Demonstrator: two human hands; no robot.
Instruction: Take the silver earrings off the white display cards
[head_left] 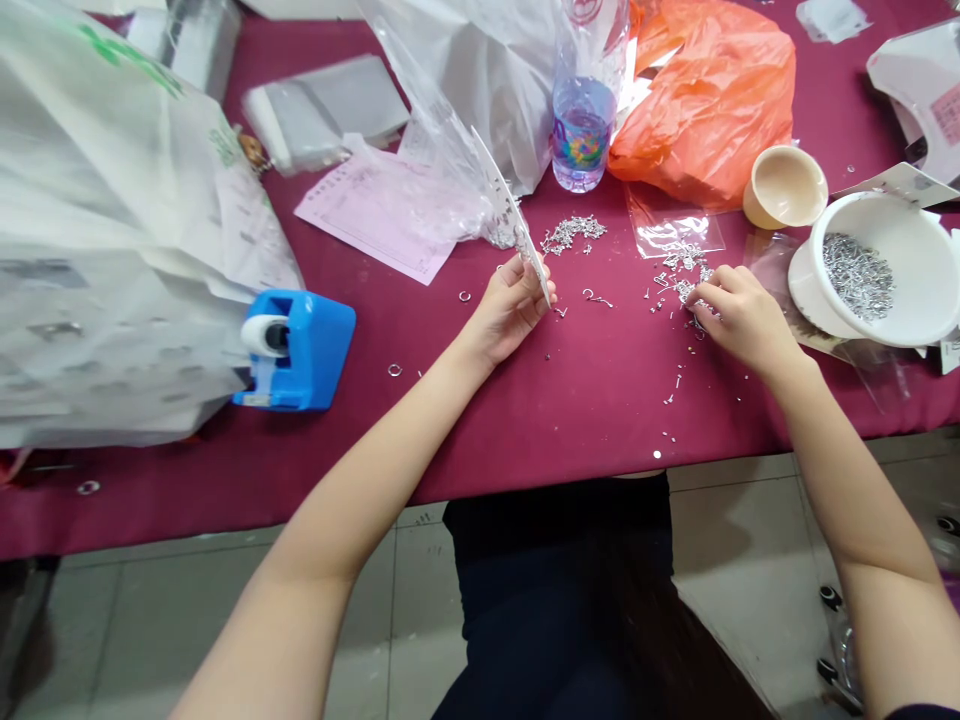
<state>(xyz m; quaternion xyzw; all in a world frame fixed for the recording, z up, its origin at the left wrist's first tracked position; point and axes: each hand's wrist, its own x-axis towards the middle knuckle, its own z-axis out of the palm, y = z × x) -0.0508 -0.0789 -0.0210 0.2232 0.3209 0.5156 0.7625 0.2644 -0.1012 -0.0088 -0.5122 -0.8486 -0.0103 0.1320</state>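
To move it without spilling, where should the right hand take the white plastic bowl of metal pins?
Probably pinch the rim of the white plastic bowl on its near-left side, coming from where the right hand is now. That rim is bare, while a card lies at the far edge. The metal pins sit inside, so keep the thumb clear of them.
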